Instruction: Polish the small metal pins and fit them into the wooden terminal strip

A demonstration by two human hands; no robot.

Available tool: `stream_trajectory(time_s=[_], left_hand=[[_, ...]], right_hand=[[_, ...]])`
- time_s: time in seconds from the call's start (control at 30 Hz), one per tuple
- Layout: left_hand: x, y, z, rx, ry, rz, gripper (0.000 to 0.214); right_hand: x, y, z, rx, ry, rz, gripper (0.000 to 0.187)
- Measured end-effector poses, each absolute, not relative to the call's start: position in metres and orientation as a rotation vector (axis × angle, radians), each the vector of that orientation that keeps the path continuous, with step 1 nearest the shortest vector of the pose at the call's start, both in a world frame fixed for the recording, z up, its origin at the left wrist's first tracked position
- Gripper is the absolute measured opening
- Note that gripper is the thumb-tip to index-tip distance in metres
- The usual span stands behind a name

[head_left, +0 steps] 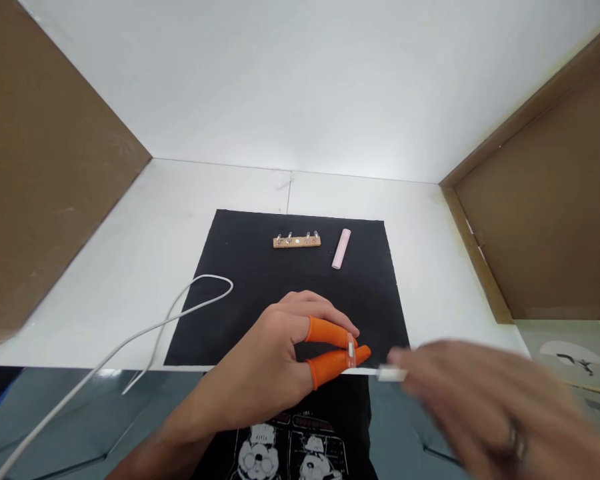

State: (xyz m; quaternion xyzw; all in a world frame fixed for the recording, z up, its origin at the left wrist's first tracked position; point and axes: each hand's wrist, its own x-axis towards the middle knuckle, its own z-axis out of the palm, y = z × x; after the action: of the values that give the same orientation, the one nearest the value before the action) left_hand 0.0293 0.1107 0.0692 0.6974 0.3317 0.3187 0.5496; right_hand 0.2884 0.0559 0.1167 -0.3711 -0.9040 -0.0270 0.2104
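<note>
My left hand (pixel 285 353) hovers over the near edge of a black mat (pixel 260 293). Its thumb and forefinger wear orange finger cots and pinch a small clear piece (pixel 351 351). My right hand (pixel 480 400) is blurred by motion at the lower right. A small white plug (pixel 391 374) shows at its fingertips, close to the left hand's pinch; I cannot tell whether the fingers grip it. A white cable (pixel 180 310) loops over the mat's left side and runs off the table's front.
At the back of the mat lie a small wooden strip with metal pins (pixel 297 241) and a pink cylinder (pixel 341 249). Brown cardboard walls (pixel 45 173) stand left and right of the white table (pixel 140 233). The table's front edge is right below my hands.
</note>
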Motion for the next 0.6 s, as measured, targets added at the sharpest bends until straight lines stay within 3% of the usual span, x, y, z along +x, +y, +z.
stream_trajectory(time_s=[0.13,0.2,0.27,0.37,0.47,0.53,0.6], left_hand=[[0.029,0.108,0.069,1.659,0.777,0.747,0.005],[0.029,0.108,0.069,1.661,0.780,0.753,0.005],[0.030,0.109,0.069,1.660,0.781,0.753,0.005],[0.031,0.110,0.069,1.656,0.781,0.744,0.005],[0.032,0.110,0.069,1.660,0.774,0.731,0.006],[0.032,0.110,0.068,1.660,0.774,0.716,0.006],[0.032,0.110,0.067,1.660,0.771,0.713,0.006]], right_hand=[[0.314,0.068,0.115,-1.288,-2.336,-0.383,0.020],[0.302,0.063,0.115,-1.187,-2.436,-0.209,0.014],[0.283,0.054,0.114,-1.041,-2.522,0.074,0.019],[0.273,0.050,0.112,-0.948,-2.356,0.038,0.029],[0.292,0.061,0.111,-1.156,-2.442,-0.116,0.020],[0.302,0.065,0.112,-1.241,-2.412,-0.301,0.024],[0.297,0.059,0.113,-1.242,-2.432,-0.200,0.022]])
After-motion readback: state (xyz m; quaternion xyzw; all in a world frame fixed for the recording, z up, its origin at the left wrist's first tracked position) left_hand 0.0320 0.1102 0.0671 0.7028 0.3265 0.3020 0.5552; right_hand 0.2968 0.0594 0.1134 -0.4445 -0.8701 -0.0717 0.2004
